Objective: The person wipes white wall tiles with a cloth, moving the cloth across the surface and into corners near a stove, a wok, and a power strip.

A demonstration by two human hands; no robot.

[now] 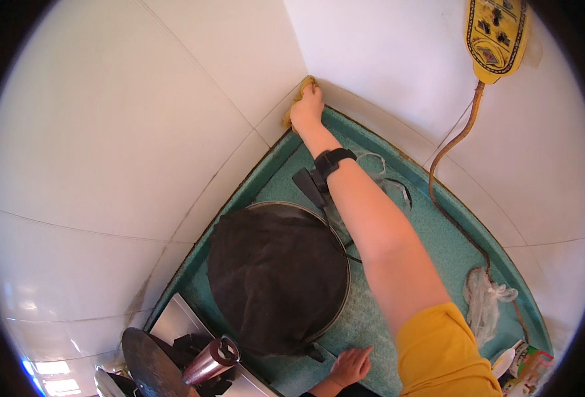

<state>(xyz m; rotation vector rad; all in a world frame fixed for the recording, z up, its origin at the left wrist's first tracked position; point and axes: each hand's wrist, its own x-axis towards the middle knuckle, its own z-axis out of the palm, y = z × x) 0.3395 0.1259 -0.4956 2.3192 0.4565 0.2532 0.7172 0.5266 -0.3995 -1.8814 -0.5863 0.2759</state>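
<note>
My right hand (pixel 308 106) grips a yellow cloth (pixel 288 119) and presses it against the tiled wall (pixel 280 136) in the far corner, above the green counter's raised edge. A black band circles that wrist. Low in the view, my left hand (pixel 350 366) rests on or just over the green counter (pixel 372 307), holding nothing, fingers slightly apart. Between the hands stands a round pan (pixel 344 307) covered by a dark cloth (pixel 277 278), its handle near my left hand. A black plug or adapter (pixel 308 187) with a cord lies partly behind my right forearm.
A yellow power strip (pixel 498 44) hangs on the right wall, its brown cord (pixel 439 164) trailing to the counter. A knotted plastic bag (pixel 486 302) and packets (pixel 525 369) lie at right. A maroon tumbler (pixel 210 361) and a dark wok or pan (pixel 148 362) are at lower left.
</note>
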